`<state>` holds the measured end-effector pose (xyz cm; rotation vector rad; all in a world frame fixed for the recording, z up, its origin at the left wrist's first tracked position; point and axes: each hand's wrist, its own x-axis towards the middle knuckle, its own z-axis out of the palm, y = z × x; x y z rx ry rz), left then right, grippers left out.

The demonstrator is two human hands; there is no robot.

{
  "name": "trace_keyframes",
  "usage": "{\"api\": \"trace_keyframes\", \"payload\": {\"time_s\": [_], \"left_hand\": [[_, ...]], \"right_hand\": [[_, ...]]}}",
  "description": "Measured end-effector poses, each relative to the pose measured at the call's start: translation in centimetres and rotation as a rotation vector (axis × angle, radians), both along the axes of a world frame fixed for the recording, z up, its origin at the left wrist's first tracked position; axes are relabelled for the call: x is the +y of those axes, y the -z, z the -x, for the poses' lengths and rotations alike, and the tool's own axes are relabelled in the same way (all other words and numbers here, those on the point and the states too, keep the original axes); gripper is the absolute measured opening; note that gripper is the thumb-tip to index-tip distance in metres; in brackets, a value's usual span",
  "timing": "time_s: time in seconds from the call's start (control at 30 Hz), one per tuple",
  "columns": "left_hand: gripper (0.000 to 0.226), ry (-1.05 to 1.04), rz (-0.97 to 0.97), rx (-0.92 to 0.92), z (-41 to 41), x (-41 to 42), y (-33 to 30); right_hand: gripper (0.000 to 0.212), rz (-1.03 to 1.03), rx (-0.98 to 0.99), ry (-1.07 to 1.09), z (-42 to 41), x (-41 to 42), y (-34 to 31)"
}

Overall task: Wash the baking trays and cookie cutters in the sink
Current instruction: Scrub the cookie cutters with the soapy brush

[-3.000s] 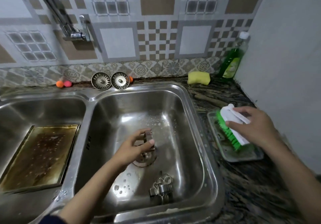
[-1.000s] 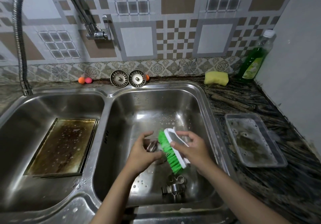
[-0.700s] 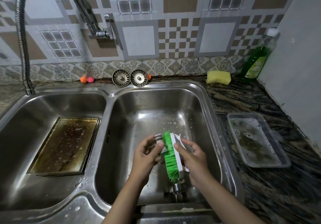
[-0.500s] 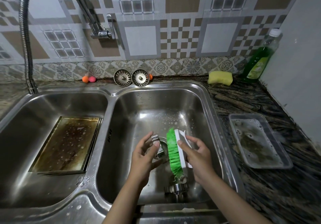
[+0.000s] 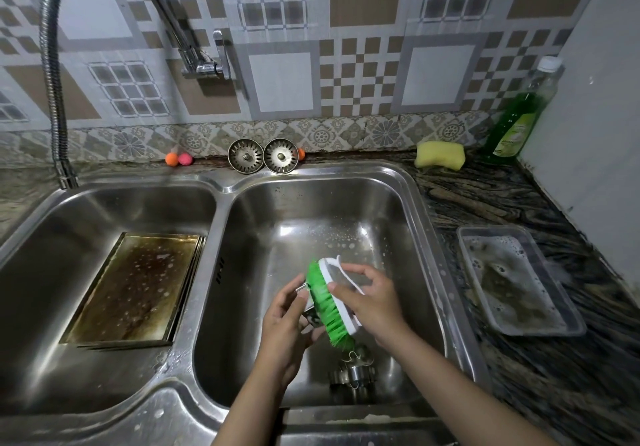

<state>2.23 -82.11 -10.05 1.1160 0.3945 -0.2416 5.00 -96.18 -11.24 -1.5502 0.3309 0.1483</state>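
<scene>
Fingers of the left hand (image 5: 284,321) are pinched on a cookie cutter (image 5: 309,310), judged light, thin, soap-slick; right hand (image 5: 372,302) fingers are clamped on the brush (image 5: 329,302)

A home kitchen: double steel sink (image 5: 221,182), patterned wall tiles (image 5: 363,75), dish soap bottle (image 5: 519,113).

You have one view only: a wide-angle head camera looking forward and down, close over the double sink (image 5: 221,182). Tiled wall (image 5: 363,75) fills the upper frame, counter (image 5: 519,203) runs down the right, forearms enter from the bottom edge.
</scene>
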Motion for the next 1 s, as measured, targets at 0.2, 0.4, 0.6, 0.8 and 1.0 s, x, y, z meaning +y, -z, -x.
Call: {"api": "trace_keyframes", "payload": {"time_s": [0.2,0.4,0.6,0.8,1.0], "left_hand": [[0.024,0.062,-0.081,0.009,-1.1,0.9,-1.1],[0.024,0.089,0.014,0.044,-1.9,0.4,-2.0],[0.031,0.138,-0.019,-0.02,-1.9,3.4,-3.2],[0.072,0.112,-0.128,-0.172,-3.8,10.6,-5.6],[0.029,0.213,-0.509,-0.045,-6.0,15.5,-2.6]], "right_hand": [[0.038,-0.049,0.008,0.168,-0.4,-0.5,-0.5],[0.048,-0.061,-0.136,0.049,-0.5,1.4,-1.8],[0.044,0.355,-0.148,-0.008,-2.1,-0.9,-1.7],[0.041,0.273,-0.096,0.106,1.2,-6.0,-2.9],[0.039,0.304,-0.071,0.156,5.8,-11.1,-4.8]]}}
